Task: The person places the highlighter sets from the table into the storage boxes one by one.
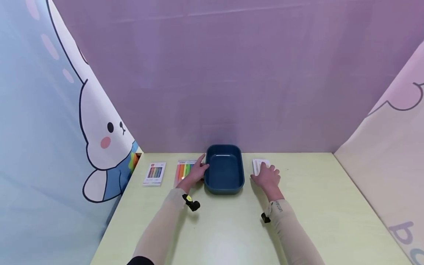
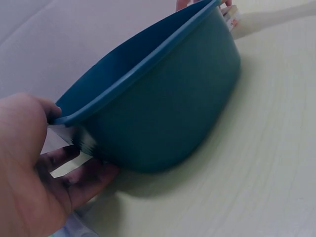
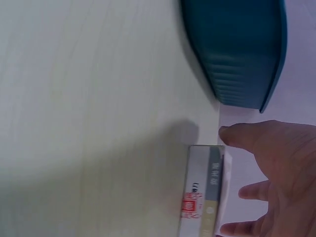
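Note:
A dark blue plastic basin (image 1: 224, 191) stands near the back edge of the table. My left hand (image 1: 197, 172) holds the basin at its left side; in the left wrist view the thumb hooks over the rim and the fingers lie against the outer wall below it. To the right of the basin is a small white box (image 1: 257, 166) with a grey and tan side and red print. My right hand (image 3: 284, 173) hovers over this box with thumb and fingers spread, holding nothing. The right hand hides part of the box in the head view.
A pack of bright coloured markers (image 1: 183, 170) lies left of the basin, partly behind the left hand. Farther left is a white box with pictured coloured pens (image 1: 155, 173). A purple cloth wall (image 1: 232, 81) rises behind the pale table (image 1: 225, 232), with printed cloth at both sides.

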### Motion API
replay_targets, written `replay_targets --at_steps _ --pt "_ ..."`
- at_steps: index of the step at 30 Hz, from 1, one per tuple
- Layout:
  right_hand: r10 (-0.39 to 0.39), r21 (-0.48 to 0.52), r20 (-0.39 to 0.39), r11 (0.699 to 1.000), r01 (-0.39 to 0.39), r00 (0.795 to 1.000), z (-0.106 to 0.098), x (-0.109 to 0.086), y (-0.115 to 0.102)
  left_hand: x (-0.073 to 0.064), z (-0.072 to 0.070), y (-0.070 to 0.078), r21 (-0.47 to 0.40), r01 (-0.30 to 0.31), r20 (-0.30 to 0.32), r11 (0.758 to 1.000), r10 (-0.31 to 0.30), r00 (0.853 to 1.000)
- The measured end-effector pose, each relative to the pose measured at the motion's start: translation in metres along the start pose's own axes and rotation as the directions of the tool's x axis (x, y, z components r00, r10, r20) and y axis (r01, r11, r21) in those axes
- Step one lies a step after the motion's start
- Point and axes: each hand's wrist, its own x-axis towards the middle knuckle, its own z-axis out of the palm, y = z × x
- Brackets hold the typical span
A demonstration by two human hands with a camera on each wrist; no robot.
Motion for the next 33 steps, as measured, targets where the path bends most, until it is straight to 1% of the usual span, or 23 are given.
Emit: replay_targets --at_steps 2,4,9,14,17,21,25,27,30,33 --pt "0.009 0.004 0.014 1.000 -0.009 1.000 0.002 0.000 0.002 -0.001 0.002 -0.002 -0.002 -0.032 -0.006 0.999 0.032 0.999" --pt "0.011 0.019 0.025 1.000 -0.012 1.000 0.004 0.000 0.003 -0.002 0.003 -0.003 0.002 -0.052 -0.014 0.999 0.052 0.999" --pt "0.016 0.048 0.045 0.999 -0.018 0.999 0.006 0.002 0.005 -0.003 0.003 -0.004 0.013 -0.055 -0.020 0.998 0.055 0.998" --pt "0.009 0.073 0.030 0.997 -0.011 1.000 0.010 0.007 0.008 -0.003 0.002 -0.006 0.052 -0.058 -0.033 0.997 0.060 0.998" --pt "0.022 0.082 0.026 0.996 -0.024 0.999 0.015 0.008 0.010 -0.004 0.001 -0.007 0.079 -0.054 -0.044 0.995 0.058 0.997" --pt "0.040 0.095 0.021 0.995 -0.042 0.999 0.019 0.008 0.012 -0.005 0.002 -0.008 0.077 -0.052 -0.038 0.996 0.055 0.998" --pt "0.031 0.116 0.008 0.993 -0.032 0.999 0.012 0.007 0.006 -0.004 0.001 -0.006 0.066 -0.050 -0.035 0.997 0.053 0.998" --pt "0.026 0.116 0.002 0.993 -0.026 1.000 0.007 0.008 0.002 -0.002 0.000 -0.004 0.072 -0.059 -0.040 0.996 0.062 0.997" --pt "0.029 0.100 -0.009 0.995 -0.028 1.000 0.000 0.010 -0.001 0.000 0.001 -0.002 0.080 -0.072 -0.025 0.994 0.074 0.997" --pt "0.024 0.089 -0.017 0.996 -0.022 1.000 -0.007 0.008 -0.005 -0.001 0.002 -0.005 0.072 -0.079 -0.008 0.994 0.080 0.997"
